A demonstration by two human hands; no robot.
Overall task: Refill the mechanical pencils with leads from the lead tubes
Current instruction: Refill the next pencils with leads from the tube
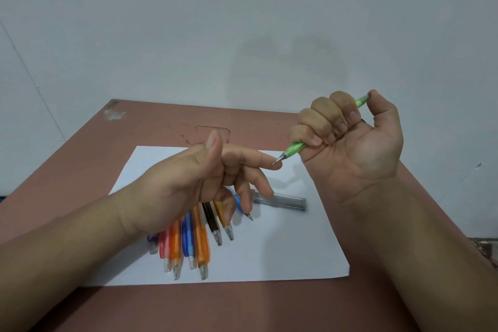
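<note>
My right hand [350,140] grips a green mechanical pencil [295,148] in its curled fingers, thumb on the pencil's back end, tip pointing down-left. My left hand [194,183] hovers above the paper with its index finger stretched out, the fingertip touching the pencil's metal tip; it holds nothing. Below it, several coloured mechanical pencils [200,245] lie side by side on a white sheet of paper [296,245], tips toward me. A clear grey lead tube [283,201] lies on the paper behind them, partly hidden by my left fingers.
The paper lies on a reddish-brown table [269,304] that stands against a pale wall [242,21]. The table's back left corner is scuffed. A blue pencil [239,206] lies apart from the row, next to the tube.
</note>
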